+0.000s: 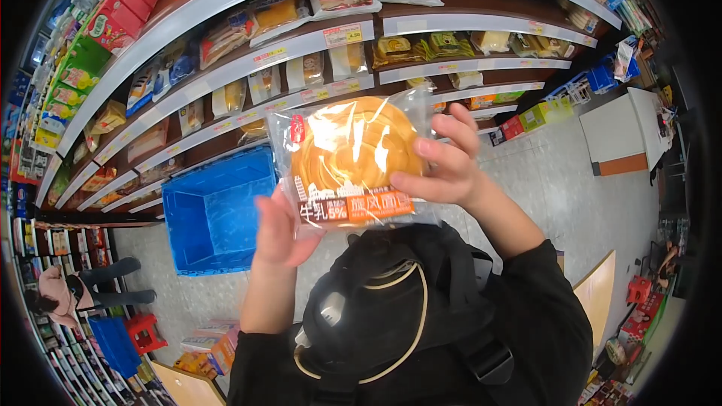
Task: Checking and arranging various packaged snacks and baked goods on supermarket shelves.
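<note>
A round swirled bread roll in a clear plastic wrapper (pixel 355 146) is held up before my chest, its printed front facing me. My right hand (pixel 451 163) grips the wrapper's right side, with the thumb on the front. At the lower left corner, my left hand (pixel 285 231) supports it from behind. The left thumb is blurred and sticks up beside the wrapper's edge, while the left fingers are hidden behind the package. Beyond the bread stand shelves (pixel 333 34) of packaged bread and cakes.
A blue plastic crate (pixel 231 208) sits on the floor against the shelves, left of my hands. Farther left, a person (pixel 73 293) stands near a blue bin (pixel 114 344) and a red stool (pixel 145 332). A white counter (pixel 612 124) is at the right.
</note>
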